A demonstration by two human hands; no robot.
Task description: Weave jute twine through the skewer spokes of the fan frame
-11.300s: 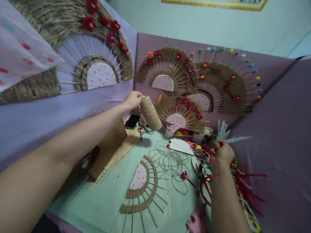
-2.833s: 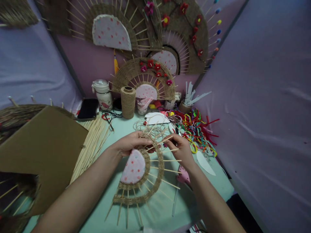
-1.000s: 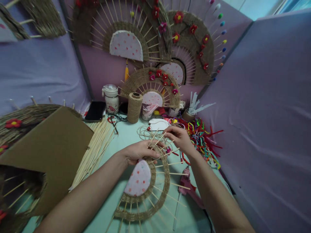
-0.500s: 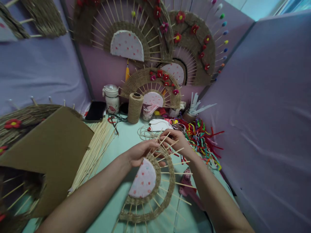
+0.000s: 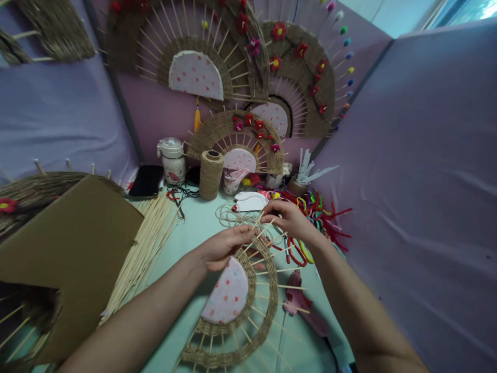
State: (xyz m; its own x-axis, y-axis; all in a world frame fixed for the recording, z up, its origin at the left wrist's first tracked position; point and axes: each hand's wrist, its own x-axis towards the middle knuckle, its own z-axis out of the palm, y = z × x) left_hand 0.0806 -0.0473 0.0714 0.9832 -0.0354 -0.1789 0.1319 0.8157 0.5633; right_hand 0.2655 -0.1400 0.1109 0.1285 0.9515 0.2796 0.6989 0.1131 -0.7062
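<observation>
A half-round woven fan with thin wooden sticks and a white, pink-dotted centre is tilted above the table. My left hand grips its upper end, thumb on top and fingers behind the sticks. At the stick tips, my right hand has its fingers pinched together, apparently on thin twine, too fine to make out clearly. Loose twine lies in loops just behind my hands.
A twine spool and a lidded jar stand at the back. Loose sticks and cardboard lie left. Right are red-handled scissors, a pink glue gun and coloured pipe cleaners. Finished fans stand behind.
My right hand has moved slightly right and up, away from the woven band, uncovering the scissors. The left hand still grips the fan. The whole view has shifted a little.
</observation>
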